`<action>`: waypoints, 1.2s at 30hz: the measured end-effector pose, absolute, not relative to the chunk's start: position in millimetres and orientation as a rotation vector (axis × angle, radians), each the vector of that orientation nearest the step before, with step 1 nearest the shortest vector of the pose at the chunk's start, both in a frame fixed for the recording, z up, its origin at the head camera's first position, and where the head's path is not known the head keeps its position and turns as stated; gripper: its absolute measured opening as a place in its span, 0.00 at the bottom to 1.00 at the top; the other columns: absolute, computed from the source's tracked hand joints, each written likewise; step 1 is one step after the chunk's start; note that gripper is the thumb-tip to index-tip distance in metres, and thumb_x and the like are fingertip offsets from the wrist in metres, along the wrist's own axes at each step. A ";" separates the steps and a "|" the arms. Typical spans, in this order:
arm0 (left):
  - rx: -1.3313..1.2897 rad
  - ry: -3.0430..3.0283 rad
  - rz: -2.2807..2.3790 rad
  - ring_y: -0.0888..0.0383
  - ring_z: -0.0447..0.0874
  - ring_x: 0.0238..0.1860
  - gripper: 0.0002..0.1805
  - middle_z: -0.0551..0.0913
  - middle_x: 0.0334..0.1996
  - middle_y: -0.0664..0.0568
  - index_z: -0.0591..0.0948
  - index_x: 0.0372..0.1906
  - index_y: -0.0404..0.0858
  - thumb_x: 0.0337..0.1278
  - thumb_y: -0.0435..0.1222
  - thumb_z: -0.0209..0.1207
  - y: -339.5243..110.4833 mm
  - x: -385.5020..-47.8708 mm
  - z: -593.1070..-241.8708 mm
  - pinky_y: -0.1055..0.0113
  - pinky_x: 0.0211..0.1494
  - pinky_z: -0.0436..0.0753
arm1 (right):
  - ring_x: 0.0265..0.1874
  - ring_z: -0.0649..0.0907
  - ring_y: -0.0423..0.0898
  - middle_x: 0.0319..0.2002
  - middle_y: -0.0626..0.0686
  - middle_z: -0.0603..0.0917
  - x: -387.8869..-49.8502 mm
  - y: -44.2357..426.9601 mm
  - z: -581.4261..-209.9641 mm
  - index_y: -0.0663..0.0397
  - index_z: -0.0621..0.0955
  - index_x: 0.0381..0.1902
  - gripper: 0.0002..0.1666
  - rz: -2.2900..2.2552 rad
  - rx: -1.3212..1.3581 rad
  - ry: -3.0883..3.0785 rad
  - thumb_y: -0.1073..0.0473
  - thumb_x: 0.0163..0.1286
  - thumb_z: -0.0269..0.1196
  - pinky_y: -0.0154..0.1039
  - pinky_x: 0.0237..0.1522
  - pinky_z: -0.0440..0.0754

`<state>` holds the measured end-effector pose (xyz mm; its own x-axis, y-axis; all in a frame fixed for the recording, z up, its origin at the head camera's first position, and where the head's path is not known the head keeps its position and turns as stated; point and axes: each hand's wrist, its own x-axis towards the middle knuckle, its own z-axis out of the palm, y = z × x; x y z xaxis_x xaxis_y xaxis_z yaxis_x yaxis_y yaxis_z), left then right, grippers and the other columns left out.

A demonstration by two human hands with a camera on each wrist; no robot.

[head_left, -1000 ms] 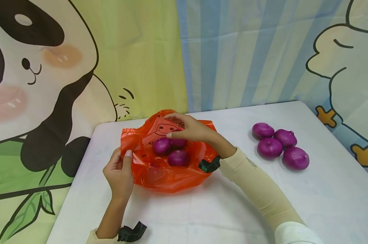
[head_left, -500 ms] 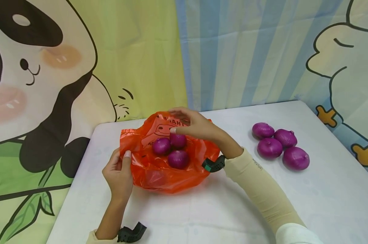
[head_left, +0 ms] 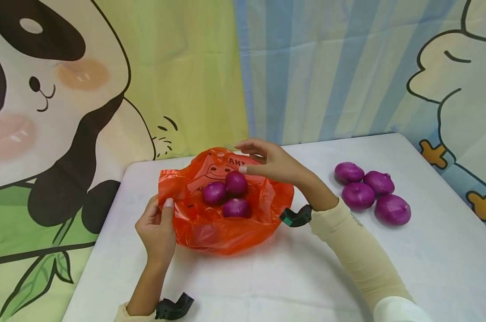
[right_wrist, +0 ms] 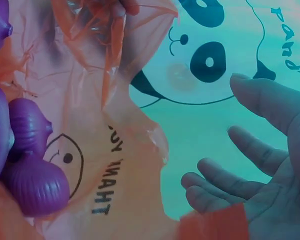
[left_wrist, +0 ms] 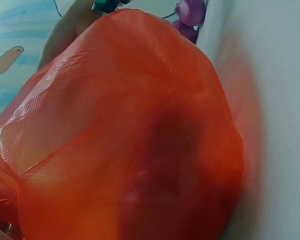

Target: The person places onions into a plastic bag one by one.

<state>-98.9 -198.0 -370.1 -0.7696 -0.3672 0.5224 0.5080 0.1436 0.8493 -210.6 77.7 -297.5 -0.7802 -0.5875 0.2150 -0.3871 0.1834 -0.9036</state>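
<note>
A red plastic bag [head_left: 210, 237] with a printed pig face and lettering sits on the table with its mouth open. In the head view three purple onions [head_left: 236, 208] show inside it; the right wrist view has onions [right_wrist: 37, 185] along its left side. My left hand [head_left: 158, 230] pinches the left edge of the bag between thumb and fingers. Over the back right rim hovers my right hand [head_left: 276, 165], its fingers loosely spread and nothing in them. The left wrist view is mostly filled by the bag's side [left_wrist: 130, 130].
Several more purple onions [head_left: 358, 196] lie grouped on the right part of the white table [head_left: 307, 277]. Behind the table hangs a cartoon-printed curtain [head_left: 202, 76]. A black wrist strap [head_left: 295, 217] is on the right wrist, another strap [head_left: 174, 307] on the left.
My right hand has drawn back to the right from above the onions in the bag, uncovering the rear onion and more of the print. My left hand keeps its hold on the bag.
</note>
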 end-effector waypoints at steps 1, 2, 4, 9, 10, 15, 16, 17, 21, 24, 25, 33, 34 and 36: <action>-0.137 -1.770 -1.701 0.53 0.83 0.48 0.14 0.82 0.49 0.41 0.81 0.53 0.26 0.67 0.28 0.55 -198.0 -98.8 -369.9 0.69 0.51 0.81 | 0.65 0.70 0.45 0.62 0.50 0.74 -210.3 80.0 -297.6 0.56 0.73 0.63 0.31 -1.644 -0.947 2.276 0.58 0.64 0.68 0.42 0.66 0.68; -0.138 -1.772 -1.699 0.53 0.83 0.48 0.14 0.82 0.49 0.41 0.81 0.53 0.26 0.67 0.28 0.55 -198.1 -98.7 -369.7 0.69 0.51 0.81 | 0.65 0.70 0.45 0.62 0.50 0.73 -210.0 82.6 -297.9 0.56 0.73 0.64 0.31 -1.647 -0.945 2.277 0.59 0.64 0.68 0.41 0.66 0.68; -0.140 -1.778 -1.693 0.53 0.83 0.49 0.14 0.82 0.49 0.41 0.81 0.53 0.26 0.67 0.28 0.54 -198.2 -98.5 -369.4 0.69 0.51 0.81 | 0.65 0.70 0.45 0.62 0.50 0.73 -209.6 88.0 -298.5 0.56 0.72 0.64 0.32 -1.656 -0.934 2.278 0.59 0.64 0.68 0.41 0.66 0.67; -0.147 -1.773 -1.693 0.53 0.83 0.49 0.14 0.82 0.49 0.40 0.81 0.53 0.26 0.67 0.28 0.55 -198.2 -98.0 -368.3 0.69 0.51 0.81 | 0.65 0.70 0.46 0.62 0.51 0.73 -209.6 103.8 -302.7 0.56 0.72 0.65 0.32 -1.670 -0.890 2.297 0.60 0.64 0.68 0.41 0.67 0.67; -0.147 -1.766 -1.697 0.52 0.83 0.48 0.14 0.82 0.49 0.40 0.81 0.52 0.26 0.67 0.28 0.55 -198.3 -97.8 -368.2 0.68 0.51 0.81 | 0.65 0.70 0.47 0.62 0.51 0.73 -209.6 106.9 -303.8 0.56 0.72 0.65 0.32 -1.669 -0.880 2.302 0.60 0.64 0.68 0.42 0.67 0.67; -0.153 -1.732 -1.745 0.50 0.82 0.47 0.13 0.81 0.48 0.39 0.81 0.51 0.26 0.67 0.29 0.55 -198.8 -97.7 -368.7 0.67 0.52 0.81 | 0.65 0.70 0.49 0.63 0.52 0.73 -208.3 123.7 -312.2 0.56 0.72 0.65 0.32 -1.656 -0.808 2.359 0.59 0.65 0.67 0.46 0.66 0.68; -0.153 -1.733 -1.749 0.50 0.82 0.47 0.13 0.81 0.48 0.39 0.81 0.52 0.26 0.67 0.29 0.55 -198.8 -97.8 -368.9 0.67 0.52 0.81 | 0.65 0.70 0.49 0.63 0.53 0.73 -207.8 127.5 -314.2 0.57 0.72 0.65 0.32 -1.667 -0.793 2.371 0.60 0.65 0.67 0.46 0.66 0.67; -0.152 -1.737 -1.749 0.50 0.82 0.47 0.13 0.82 0.48 0.39 0.81 0.52 0.26 0.67 0.29 0.55 -198.7 -97.9 -369.0 0.67 0.52 0.81 | 0.65 0.70 0.49 0.63 0.53 0.73 -207.0 131.3 -316.5 0.57 0.72 0.65 0.32 -1.676 -0.778 2.389 0.60 0.65 0.67 0.46 0.67 0.67; -0.152 -1.761 -1.719 0.51 0.82 0.47 0.14 0.82 0.48 0.41 0.81 0.52 0.26 0.67 0.29 0.55 -198.2 -97.8 -369.1 0.68 0.52 0.81 | 0.65 0.69 0.52 0.63 0.56 0.72 -204.5 146.0 -325.6 0.61 0.70 0.66 0.34 -1.742 -0.751 2.433 0.62 0.64 0.68 0.46 0.69 0.64; -0.156 -1.762 -1.710 0.51 0.82 0.46 0.14 0.82 0.48 0.41 0.81 0.52 0.26 0.67 0.28 0.54 -198.0 -98.0 -368.9 0.69 0.52 0.81 | 0.66 0.68 0.53 0.64 0.57 0.71 -202.1 157.7 -332.4 0.61 0.69 0.67 0.36 -1.768 -0.730 2.452 0.62 0.63 0.68 0.45 0.69 0.63; -0.155 -1.767 -1.706 0.51 0.82 0.46 0.14 0.82 0.48 0.41 0.81 0.52 0.26 0.67 0.28 0.54 -198.2 -98.2 -369.0 0.69 0.52 0.81 | 0.66 0.68 0.53 0.64 0.58 0.71 -201.1 162.1 -334.9 0.61 0.69 0.67 0.36 -1.772 -0.717 2.456 0.62 0.63 0.68 0.44 0.69 0.63; -0.158 -1.754 -1.732 0.51 0.82 0.47 0.14 0.82 0.48 0.39 0.81 0.52 0.26 0.67 0.29 0.55 -197.5 -99.0 -371.0 0.67 0.52 0.81 | 0.68 0.67 0.53 0.66 0.57 0.70 -184.3 197.7 -351.9 0.59 0.68 0.67 0.38 -1.629 -0.641 2.549 0.60 0.62 0.70 0.44 0.68 0.62; -0.160 -1.753 -1.735 0.51 0.82 0.47 0.14 0.81 0.48 0.39 0.81 0.52 0.26 0.67 0.29 0.55 -197.3 -99.0 -371.0 0.67 0.52 0.81 | 0.68 0.67 0.52 0.65 0.56 0.70 -181.7 202.6 -353.5 0.59 0.68 0.67 0.38 -1.616 -0.630 2.560 0.60 0.62 0.70 0.43 0.68 0.62; -0.162 -1.753 -1.734 0.51 0.82 0.47 0.14 0.81 0.49 0.38 0.81 0.52 0.26 0.67 0.29 0.55 -197.1 -99.1 -370.5 0.67 0.52 0.81 | 0.67 0.68 0.53 0.65 0.56 0.71 -176.8 212.8 -355.6 0.59 0.69 0.66 0.38 -1.588 -0.594 2.593 0.60 0.61 0.71 0.42 0.67 0.63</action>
<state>-99.1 -197.1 -370.5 -0.7759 -0.3530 0.5228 0.5188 0.1143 0.8472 -176.8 212.8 -355.6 -0.9256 -0.3430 0.1602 -0.2985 0.4010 -0.8661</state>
